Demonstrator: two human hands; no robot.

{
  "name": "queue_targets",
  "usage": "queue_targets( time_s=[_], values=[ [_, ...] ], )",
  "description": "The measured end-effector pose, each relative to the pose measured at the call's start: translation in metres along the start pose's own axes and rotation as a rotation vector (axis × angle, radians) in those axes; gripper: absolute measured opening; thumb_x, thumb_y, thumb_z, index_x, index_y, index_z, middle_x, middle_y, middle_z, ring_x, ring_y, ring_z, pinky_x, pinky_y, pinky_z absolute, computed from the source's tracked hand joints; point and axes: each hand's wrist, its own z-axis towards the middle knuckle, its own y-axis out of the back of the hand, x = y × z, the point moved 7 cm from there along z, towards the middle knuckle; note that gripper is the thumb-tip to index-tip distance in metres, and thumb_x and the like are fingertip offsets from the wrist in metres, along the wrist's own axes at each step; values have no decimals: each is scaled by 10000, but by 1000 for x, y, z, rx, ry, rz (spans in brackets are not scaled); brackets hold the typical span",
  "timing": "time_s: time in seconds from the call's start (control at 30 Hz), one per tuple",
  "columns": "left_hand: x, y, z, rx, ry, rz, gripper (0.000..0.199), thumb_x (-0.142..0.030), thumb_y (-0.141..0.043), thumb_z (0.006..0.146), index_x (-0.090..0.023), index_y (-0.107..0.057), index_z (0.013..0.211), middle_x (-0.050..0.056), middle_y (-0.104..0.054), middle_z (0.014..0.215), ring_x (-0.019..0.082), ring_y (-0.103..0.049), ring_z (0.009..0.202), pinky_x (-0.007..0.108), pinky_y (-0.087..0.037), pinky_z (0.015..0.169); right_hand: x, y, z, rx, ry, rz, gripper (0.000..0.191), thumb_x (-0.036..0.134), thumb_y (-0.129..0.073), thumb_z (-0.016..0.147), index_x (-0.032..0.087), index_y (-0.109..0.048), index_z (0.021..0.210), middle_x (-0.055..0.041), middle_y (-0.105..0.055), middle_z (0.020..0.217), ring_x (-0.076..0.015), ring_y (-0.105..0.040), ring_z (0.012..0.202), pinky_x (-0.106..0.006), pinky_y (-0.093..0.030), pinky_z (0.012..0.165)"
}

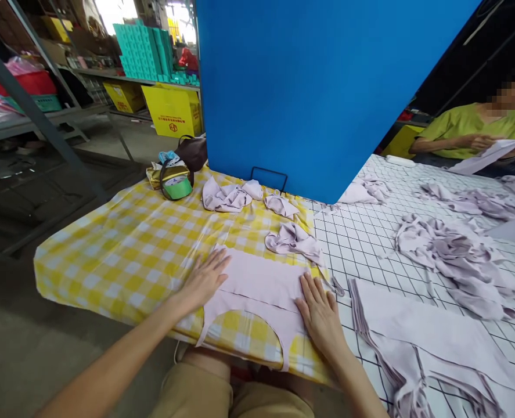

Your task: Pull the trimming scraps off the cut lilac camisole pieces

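Note:
A pale lilac fabric garment piece (261,278) lies flat before me, with a folded upper band and a curved cut-out flanked by two narrow straps pointing at me. On its left edge rests my left hand (207,278), flat with the fingers stretched. My right hand (320,310) presses flat on the right edge, fingers spread a little. Neither hand grips anything. Just beyond the piece is a crumpled lilac scrap (295,241). To the right, a stack of folded lilac pieces (431,331) lies near my right forearm.
A yellow checked cloth (122,244) and a white grid cloth (348,232) cover the table. A tall blue panel (309,87) stands at the back. Green tape (177,187) sits far left. Lilac heaps (453,249) lie right. A person in a yellow-green shirt (457,128) handles fabric.

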Motion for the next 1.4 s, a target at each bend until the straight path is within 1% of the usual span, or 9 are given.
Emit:
queue_targets(
  time_s=[0.17,0.33,0.53,0.67,0.77,0.93,1.07,1.23,1.4],
  values=[
    [41,1,-8,-64,96,55,435,-276,-320,910,-233,-377,1340,74,-343,1418,247,-310,1306,525,-201,1067,-3,7,2,-38,-35,53,514,377,-180,931,228,-212,1421,-67,-255,1469,-233,-191,1351,-498,-265,1019],
    [52,-7,-9,-111,132,60,461,-211,-292,902,-242,-344,1359,82,-356,1412,241,-326,1298,523,-199,1067,3,4,4,37,36,43,488,399,-246,917,278,-303,1386,-44,-312,1448,-255,-225,1339,-523,-253,1013],
    [27,14,-4,-211,89,73,530,-118,-258,878,-240,-262,1394,67,-285,1448,214,-233,1341,494,-194,1081,-11,30,8,-240,-95,97,516,361,-183,932,207,-206,1424,-94,-286,1456,-233,-224,1341,-476,-303,997],
    [1,9,0,-53,-88,58,474,-267,-338,900,-209,-321,1370,62,-270,1452,213,-224,1343,439,-217,1088,1,11,16,-14,17,7,485,374,-243,917,246,-340,1375,-36,-345,1429,-244,-230,1339,-501,-250,1026],
    [8,1,-5,25,-75,55,490,-324,-337,904,-192,-305,1375,71,-269,1450,202,-245,1336,433,-210,1090,-3,0,15,89,4,0,487,375,-263,909,236,-356,1367,-19,-339,1429,-253,-226,1339,-524,-236,1030],
    [26,4,-14,44,-46,74,505,-349,-336,906,-181,-292,1380,88,-271,1447,208,-242,1337,450,-149,1100,-24,18,15,-51,-77,228,503,364,-206,921,203,-324,1383,-63,-407,1393,-229,-318,1303,-475,-326,1006],
    [20,11,-11,54,2,70,532,-389,-339,907,-150,-288,1380,113,-223,1460,238,-192,1351,481,-155,1090,-28,36,19,-201,-162,287,550,392,-189,925,108,-325,1376,-130,-406,1386,-215,-355,1283,-405,-340,1016],
    [-2,-2,-7,119,-50,40,574,-429,-293,917,-145,-204,1408,99,-142,1479,231,-137,1364,484,-152,1090,1,13,24,1,2,-5,504,369,-217,922,179,-353,1369,-49,-338,1432,-228,-230,1339,-461,-264,1042],
    [14,-7,-18,148,-24,37,615,-477,-283,906,-156,-169,1418,88,-141,1481,231,-126,1367,483,-130,1094,-2,1,22,111,16,-94,490,368,-222,925,228,-320,1385,-11,-312,1443,-215,-219,1344,-466,-242,1047]
  ],
)
